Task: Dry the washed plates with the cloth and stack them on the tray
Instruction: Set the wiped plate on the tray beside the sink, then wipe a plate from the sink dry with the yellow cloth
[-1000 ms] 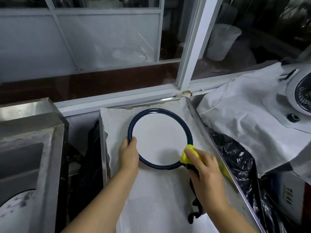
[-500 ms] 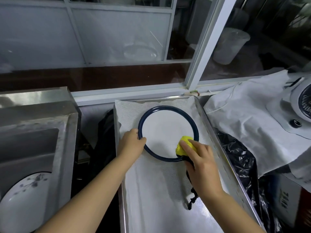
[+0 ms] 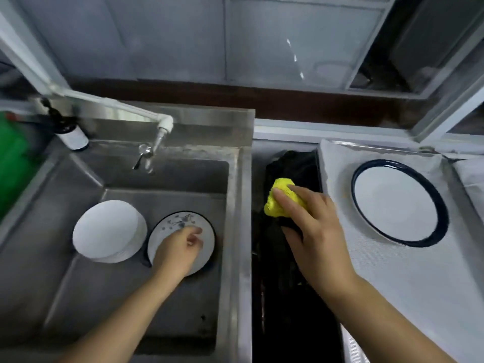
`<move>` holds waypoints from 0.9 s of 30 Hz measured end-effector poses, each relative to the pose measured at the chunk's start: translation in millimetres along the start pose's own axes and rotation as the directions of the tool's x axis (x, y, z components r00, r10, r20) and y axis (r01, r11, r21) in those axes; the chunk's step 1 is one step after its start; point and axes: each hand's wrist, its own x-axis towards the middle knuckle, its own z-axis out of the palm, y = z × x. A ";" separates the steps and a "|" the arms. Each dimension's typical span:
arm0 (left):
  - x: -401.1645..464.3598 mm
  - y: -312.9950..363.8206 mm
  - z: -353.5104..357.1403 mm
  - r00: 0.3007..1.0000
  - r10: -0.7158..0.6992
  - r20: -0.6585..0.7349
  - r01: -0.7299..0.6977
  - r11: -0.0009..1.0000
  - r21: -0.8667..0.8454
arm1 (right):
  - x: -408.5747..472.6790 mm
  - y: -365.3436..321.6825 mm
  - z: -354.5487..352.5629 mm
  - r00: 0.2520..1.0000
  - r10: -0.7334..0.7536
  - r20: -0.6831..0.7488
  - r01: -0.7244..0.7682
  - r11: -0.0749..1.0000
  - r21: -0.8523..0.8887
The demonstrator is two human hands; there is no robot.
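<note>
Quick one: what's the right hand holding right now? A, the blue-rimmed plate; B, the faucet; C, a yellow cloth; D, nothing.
C: the right hand grips the bunched yellow cloth over the dark gap between the sink and the tray.

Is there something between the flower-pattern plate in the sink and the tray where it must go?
Yes. The sink's right wall rises between the patterned plate and the tray, then a gap with black plastic. The right hand, holding the yellow cloth, is over that gap.
</note>
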 end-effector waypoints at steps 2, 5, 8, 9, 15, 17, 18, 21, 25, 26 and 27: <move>13.2 -53.5 -18.4 0.998 -0.066 -0.003 0.066 0.996 0.058 | 9.8 -34.9 39.2 1.000 0.014 0.028 -0.015 1.000 0.020; 44.0 -130.2 -32.4 0.975 -0.216 0.050 0.216 0.976 0.003 | 21.0 -75.7 98.7 0.995 0.078 0.061 -0.081 0.996 0.044; 75.0 -186.9 -31.1 0.923 -0.325 0.207 0.334 0.943 -0.007 | 26.2 -102.6 147.1 0.985 0.150 0.088 -0.156 0.985 0.068; 85.5 -204.1 -28.1 0.899 -0.362 0.245 0.375 0.927 -0.008 | 28.1 -110.5 164.3 0.981 0.174 0.091 -0.181 0.980 0.082; 124.6 -256.3 10.2 0.773 -0.502 0.389 0.616 0.741 -0.269 | 27.8 -130.7 240.8 0.926 0.361 0.111 -0.374 0.914 0.156; 131.5 -265.0 25.0 0.681 -0.577 0.452 0.733 0.548 -0.404 | 24.4 -126.5 256.9 0.911 0.395 0.117 -0.407 0.905 0.121; 134.1 -269.4 32.7 0.655 -0.594 0.467 0.754 0.468 -0.462 | 22.4 -123.2 263.4 0.904 0.410 0.122 -0.423 0.900 0.106; 137.9 -276.0 51.4 0.621 -0.596 0.509 0.754 0.274 -0.598 | 17.6 -112.1 277.3 0.892 0.435 0.124 -0.446 0.891 0.081; 139.8 -275.8 59.5 0.673 -0.616 0.409 0.705 0.369 -0.605 | 16.1 -102.4 281.9 0.885 0.452 0.116 -0.462 0.884 0.077; 139.0 -273.0 58.1 0.689 -0.612 0.388 0.698 0.418 -0.581 | 16.1 -101.7 280.4 0.882 0.459 0.113 -0.468 0.880 0.079; 139.3 -270.0 55.8 0.704 -0.607 0.368 0.690 0.461 -0.558 | 16.5 -101.4 278.6 0.878 0.467 0.107 -0.476 0.875 0.085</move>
